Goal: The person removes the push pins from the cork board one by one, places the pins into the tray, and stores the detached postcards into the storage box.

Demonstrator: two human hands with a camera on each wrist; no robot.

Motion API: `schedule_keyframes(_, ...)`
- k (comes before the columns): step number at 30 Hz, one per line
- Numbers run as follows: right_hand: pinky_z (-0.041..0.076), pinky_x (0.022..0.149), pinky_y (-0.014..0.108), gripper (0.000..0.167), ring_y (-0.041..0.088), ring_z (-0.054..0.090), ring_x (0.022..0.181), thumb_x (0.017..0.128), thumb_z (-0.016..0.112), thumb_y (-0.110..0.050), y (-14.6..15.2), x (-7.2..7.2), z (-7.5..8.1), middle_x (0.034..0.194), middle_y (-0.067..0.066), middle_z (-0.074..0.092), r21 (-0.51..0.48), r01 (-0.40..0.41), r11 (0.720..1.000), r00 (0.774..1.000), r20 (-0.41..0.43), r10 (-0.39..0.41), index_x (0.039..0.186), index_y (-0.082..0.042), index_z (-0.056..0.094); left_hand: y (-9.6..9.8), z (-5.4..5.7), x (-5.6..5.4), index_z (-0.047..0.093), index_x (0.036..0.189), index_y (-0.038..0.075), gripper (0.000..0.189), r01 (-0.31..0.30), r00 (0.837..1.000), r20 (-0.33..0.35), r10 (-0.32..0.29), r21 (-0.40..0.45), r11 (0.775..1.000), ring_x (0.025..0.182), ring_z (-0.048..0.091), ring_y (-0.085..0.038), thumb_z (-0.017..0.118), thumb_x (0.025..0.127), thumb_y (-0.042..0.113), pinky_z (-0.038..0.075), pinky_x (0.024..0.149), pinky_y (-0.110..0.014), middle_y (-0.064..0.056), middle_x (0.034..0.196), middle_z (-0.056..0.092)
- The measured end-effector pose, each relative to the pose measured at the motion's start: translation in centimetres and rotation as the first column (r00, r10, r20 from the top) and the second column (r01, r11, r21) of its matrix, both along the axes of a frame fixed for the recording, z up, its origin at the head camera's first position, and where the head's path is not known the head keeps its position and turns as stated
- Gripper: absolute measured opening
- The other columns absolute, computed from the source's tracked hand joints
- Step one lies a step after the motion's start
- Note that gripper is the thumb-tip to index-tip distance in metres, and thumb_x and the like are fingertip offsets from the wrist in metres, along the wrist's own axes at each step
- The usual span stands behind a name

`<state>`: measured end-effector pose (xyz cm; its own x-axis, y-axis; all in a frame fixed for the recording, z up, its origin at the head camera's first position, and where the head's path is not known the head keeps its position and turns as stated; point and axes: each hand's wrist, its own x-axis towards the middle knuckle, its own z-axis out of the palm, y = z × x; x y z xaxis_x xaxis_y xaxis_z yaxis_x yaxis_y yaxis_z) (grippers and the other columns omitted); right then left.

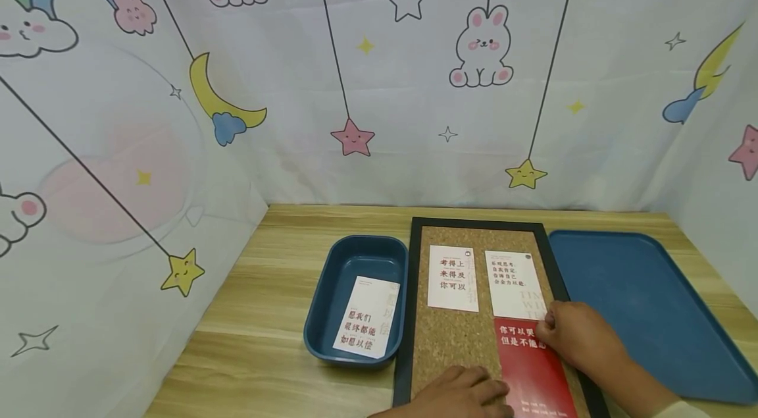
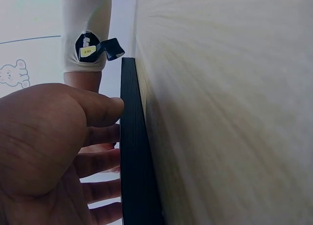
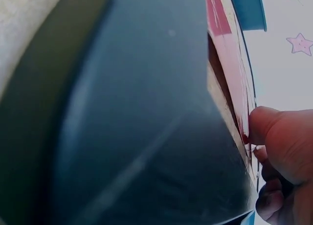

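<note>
A red card [image 1: 533, 372] with white writing lies on the right side of the black-framed cork board [image 1: 450, 339], just below a white card [image 1: 514, 283]. My right hand [image 1: 583, 336] has its fingers curled at the red card's upper right corner, and in the right wrist view the thumb and a finger pinch the card's edge. My left hand [image 1: 464, 395] rests palm down on the lower part of the board, fingers spread, fingertips at the red card's left edge. Another white card [image 1: 453, 278] with red writing lies on the board's upper left.
Left of the board stands a blue bin [image 1: 322, 313] with a white card [image 1: 368, 316] inside. A flat blue tray [image 1: 639, 299] lies to the right, under my right forearm. A printed white cloth [image 1: 391, 89] hangs behind the wooden table [image 1: 266, 313].
</note>
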<state>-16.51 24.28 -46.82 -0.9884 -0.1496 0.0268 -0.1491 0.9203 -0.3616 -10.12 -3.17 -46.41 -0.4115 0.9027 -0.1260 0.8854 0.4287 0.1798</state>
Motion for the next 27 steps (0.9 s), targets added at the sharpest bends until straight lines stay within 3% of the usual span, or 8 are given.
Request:
schedule_keyframes(13,0.031,0.048,0.030,0.022,0.015,0.043,0.052,0.082,0.067,-0.013,0.3,0.0,0.2,0.055,-0.003,0.046,-0.032,0.015,0.999,0.998,0.069,-0.012,0.068,-0.015,0.050,0.0,0.0,0.0,0.047,0.152,0.038,0.055,-0.002,1.000,0.015,0.002,-0.011,1.000,0.138,0.036,-0.003,0.052,0.101,0.058,0.032,0.111,-0.026,0.018,0.156,0.039)
schedule_keyframes(27,0.036,0.048,0.033,0.017,0.015,0.046,0.054,0.084,0.067,-0.019,0.5,0.2,1.1,0.058,-0.004,0.048,-0.014,0.020,1.000,0.998,0.052,-0.019,0.073,-0.015,0.056,0.1,0.3,0.1,0.047,0.152,0.038,0.055,-0.006,0.999,0.034,0.007,-0.016,1.000,0.138,0.036,-0.002,0.054,0.101,0.057,0.032,0.112,-0.026,0.019,0.156,0.039)
